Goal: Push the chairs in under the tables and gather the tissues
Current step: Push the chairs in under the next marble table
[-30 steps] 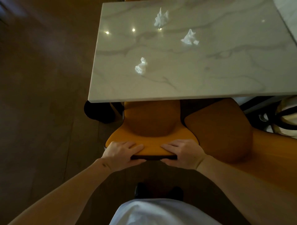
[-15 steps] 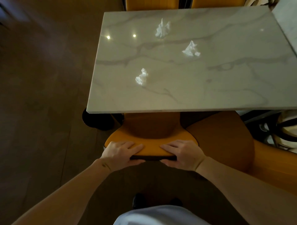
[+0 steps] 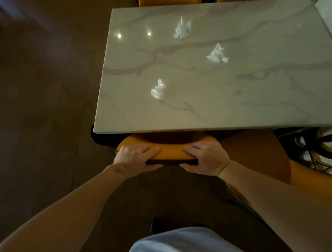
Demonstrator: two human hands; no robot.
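Note:
An orange chair (image 3: 170,152) stands at the near edge of a pale marble table (image 3: 233,108), its seat mostly hidden under the tabletop. My left hand (image 3: 136,158) and my right hand (image 3: 206,158) both grip the top of its backrest. Three crumpled white tissues lie on the table: one near the front left (image 3: 158,89), one in the middle (image 3: 217,54), one farther back (image 3: 182,28).
A second orange chair (image 3: 255,154) stands to the right, partly out from the table. Bags and dark straps (image 3: 316,149) sit at the far right. Dark wooden floor (image 3: 45,108) spreads to the left. More orange chair backs (image 3: 168,2) show beyond the table's far edge.
The chair has slid forward under the table with both hands on its backrest; less of its seat shows, and the table looks closer.

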